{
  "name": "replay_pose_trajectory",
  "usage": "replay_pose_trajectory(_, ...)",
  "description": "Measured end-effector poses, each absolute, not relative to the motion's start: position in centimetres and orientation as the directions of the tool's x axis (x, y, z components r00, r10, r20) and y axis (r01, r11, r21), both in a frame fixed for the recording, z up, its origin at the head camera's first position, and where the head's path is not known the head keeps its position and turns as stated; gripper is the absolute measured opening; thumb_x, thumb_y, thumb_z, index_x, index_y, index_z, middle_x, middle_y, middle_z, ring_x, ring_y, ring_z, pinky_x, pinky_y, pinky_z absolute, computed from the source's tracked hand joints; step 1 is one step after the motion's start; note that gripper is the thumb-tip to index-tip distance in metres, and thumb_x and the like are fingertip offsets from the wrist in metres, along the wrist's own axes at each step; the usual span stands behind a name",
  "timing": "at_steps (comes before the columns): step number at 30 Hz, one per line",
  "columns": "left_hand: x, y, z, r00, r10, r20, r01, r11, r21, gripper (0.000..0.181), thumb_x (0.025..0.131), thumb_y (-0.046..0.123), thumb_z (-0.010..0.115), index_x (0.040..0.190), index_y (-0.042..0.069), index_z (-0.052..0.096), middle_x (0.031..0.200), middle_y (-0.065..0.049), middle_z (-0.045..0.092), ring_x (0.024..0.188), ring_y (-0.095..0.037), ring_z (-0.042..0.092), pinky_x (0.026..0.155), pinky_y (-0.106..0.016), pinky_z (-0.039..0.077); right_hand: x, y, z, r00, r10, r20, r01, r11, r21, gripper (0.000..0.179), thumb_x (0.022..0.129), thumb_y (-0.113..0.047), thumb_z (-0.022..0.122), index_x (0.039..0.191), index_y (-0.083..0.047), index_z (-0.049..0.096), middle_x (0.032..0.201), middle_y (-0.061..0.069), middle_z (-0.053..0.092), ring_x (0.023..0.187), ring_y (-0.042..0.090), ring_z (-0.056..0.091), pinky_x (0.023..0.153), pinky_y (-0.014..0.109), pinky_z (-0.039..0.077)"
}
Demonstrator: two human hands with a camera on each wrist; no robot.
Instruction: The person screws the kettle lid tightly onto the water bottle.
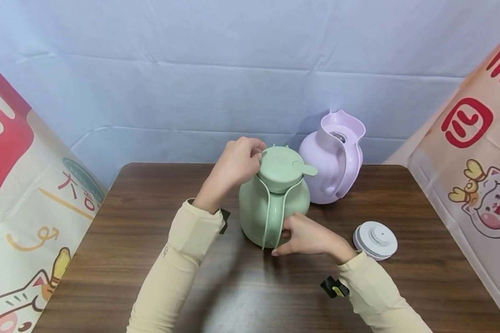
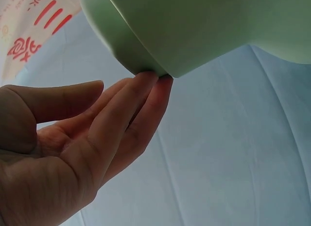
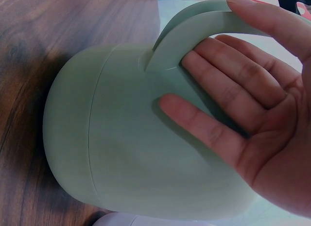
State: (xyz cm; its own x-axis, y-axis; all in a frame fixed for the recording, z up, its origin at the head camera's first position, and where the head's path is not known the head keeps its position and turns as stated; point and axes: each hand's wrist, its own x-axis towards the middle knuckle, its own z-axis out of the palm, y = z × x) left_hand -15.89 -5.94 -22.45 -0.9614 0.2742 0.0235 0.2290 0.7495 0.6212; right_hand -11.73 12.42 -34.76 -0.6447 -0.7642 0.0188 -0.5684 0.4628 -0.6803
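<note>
A pale green thermos jug (image 1: 250, 210) stands upright on the table, its round lid (image 1: 280, 166) seated on top with a tab pointing right. My left hand (image 1: 239, 159) reaches to the lid's left side. In the left wrist view, extended fingertips (image 2: 150, 76) touch the green edge while the thumb stays apart. Low on the jug's handle (image 1: 273, 219) is my right hand (image 1: 306, 233). The right wrist view has its fingers (image 3: 233, 85) inside the handle loop and the thumb across the outer side; one finger lies along the jug's body.
Behind and to the right stands a lilac jug (image 1: 316, 173) with its top uncovered. A round white lid (image 1: 377, 238) lies on the wooden table (image 1: 150, 259) at the right. A pale blue cloth (image 1: 233, 78) hangs behind, and printed cloths flank both sides.
</note>
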Motion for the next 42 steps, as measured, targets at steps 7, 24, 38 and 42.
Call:
replay_pose_trajectory(7, -15.9, -5.9, -22.4, -0.953, 0.303, 0.026, 0.250, 0.730, 0.636, 0.036, 0.089, 0.004, 0.042, 0.122, 0.006, 0.057, 0.099, -0.007, 0.065, 0.091, -0.019, 0.057, 0.073, -0.029, 0.045, -11.7, 12.4, -34.7, -0.639, -0.769, 0.022, -0.574, 0.458, -0.679, 0.016, 0.067, -0.017, 0.079, 0.069, -0.018, 0.063, 0.057, -0.019, 0.036, 0.058, -0.002, 0.035, 0.057, 0.018, 0.034)
replay_pose_trajectory(24, -14.9, -6.5, -22.3, -0.965, 0.263, 0.020, 0.217, 0.750, 0.625, 0.032, 0.091, 0.005, 0.043, 0.118, 0.008, 0.059, 0.101, -0.005, 0.064, 0.098, -0.021, 0.055, 0.077, -0.030, 0.043, -11.6, 12.2, -34.3, -0.654, -0.756, 0.007, -0.570, 0.487, -0.661, 0.021, 0.065, -0.015, 0.079, 0.066, -0.019, 0.058, 0.053, -0.016, 0.029, 0.052, -0.002, 0.030, 0.052, 0.018, 0.029)
replay_pose_trajectory(38, -14.5, -6.7, -22.4, -0.969, 0.247, 0.019, 0.202, 0.740, 0.642, 0.027, 0.092, 0.007, 0.045, 0.114, 0.008, 0.061, 0.092, -0.005, 0.064, 0.087, -0.018, 0.057, 0.073, -0.030, 0.045, -11.1, 11.9, -34.0, -0.683, -0.730, 0.017, -0.580, 0.528, -0.621, 0.018, 0.064, -0.014, 0.078, 0.071, -0.017, 0.062, 0.059, -0.018, 0.043, 0.059, 0.000, 0.036, 0.058, 0.020, 0.036)
replay_pose_trajectory(42, -14.5, -6.7, -22.5, -0.968, 0.249, 0.030, 0.210, 0.740, 0.638, 0.027, 0.091, 0.006, 0.046, 0.113, 0.007, 0.061, 0.087, -0.004, 0.064, 0.082, -0.018, 0.056, 0.071, -0.029, 0.044, -11.0, 11.9, -34.1, -0.699, -0.715, 0.002, -0.564, 0.550, -0.616, 0.019, 0.063, -0.014, 0.079, 0.069, -0.018, 0.061, 0.057, -0.017, 0.037, 0.057, 0.000, 0.034, 0.055, 0.020, 0.033)
